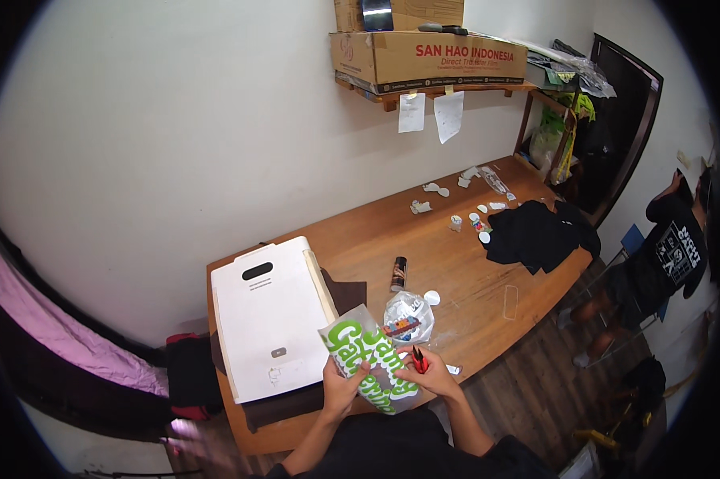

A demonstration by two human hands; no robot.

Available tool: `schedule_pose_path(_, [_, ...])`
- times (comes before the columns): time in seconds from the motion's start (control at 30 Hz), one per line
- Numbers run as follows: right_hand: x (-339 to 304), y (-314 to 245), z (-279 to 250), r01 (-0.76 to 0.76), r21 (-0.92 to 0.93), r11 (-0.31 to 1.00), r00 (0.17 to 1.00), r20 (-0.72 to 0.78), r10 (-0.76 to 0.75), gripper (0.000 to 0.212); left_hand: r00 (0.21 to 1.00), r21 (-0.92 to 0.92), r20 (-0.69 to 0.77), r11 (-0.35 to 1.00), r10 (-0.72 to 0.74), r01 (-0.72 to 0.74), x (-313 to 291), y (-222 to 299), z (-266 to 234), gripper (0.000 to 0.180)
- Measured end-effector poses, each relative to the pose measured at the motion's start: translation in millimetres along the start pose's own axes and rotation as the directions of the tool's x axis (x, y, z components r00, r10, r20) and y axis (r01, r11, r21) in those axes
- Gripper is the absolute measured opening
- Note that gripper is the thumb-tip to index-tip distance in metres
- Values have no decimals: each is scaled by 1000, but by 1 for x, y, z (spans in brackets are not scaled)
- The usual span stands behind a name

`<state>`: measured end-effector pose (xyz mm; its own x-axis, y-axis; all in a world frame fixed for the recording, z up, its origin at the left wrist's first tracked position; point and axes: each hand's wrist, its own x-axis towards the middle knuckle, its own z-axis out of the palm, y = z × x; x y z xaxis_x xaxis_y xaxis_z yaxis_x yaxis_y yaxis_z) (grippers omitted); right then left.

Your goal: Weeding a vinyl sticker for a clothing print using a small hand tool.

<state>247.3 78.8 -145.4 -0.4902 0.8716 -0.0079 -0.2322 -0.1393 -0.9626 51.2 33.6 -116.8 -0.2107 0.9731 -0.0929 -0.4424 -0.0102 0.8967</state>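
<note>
A clear film sheet [361, 342] with green and white lettering is held up near the front edge of the table. My left hand [342, 387] grips its left edge, thumb over the front. My right hand [438, 377] is closed around small red-handled snips [420, 361], their dark tips pointing up, close to the sheet's right edge. Just beyond the sheet lies a crumpled clear plastic piece [412, 310] with white and coloured prints. A round white cutout [432, 298] rests beside it. The dark spray can or bottle [399, 274] is farther back.
A large white machine or case [272, 327] occupies the table's left, with dark cloth under it. Black garments [539, 235] lie at the far right, near scattered white cutouts [437, 189]. Cardboard boxes [447, 62] sit on a wall shelf. Another person [671, 239] is at the right.
</note>
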Motion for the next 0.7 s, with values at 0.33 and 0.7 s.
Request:
schedule_pose_path(0.33, [38,-35,-65,49,-578,814,998,-6,-65,40,930,73,-294,976,219,-206,1,9,-35,51])
schedule_pose_path(0.7, [137,69,-198,-79,-908,410,975,15,220,49,704,236,198,664,682,-710,-69,114,-19,26])
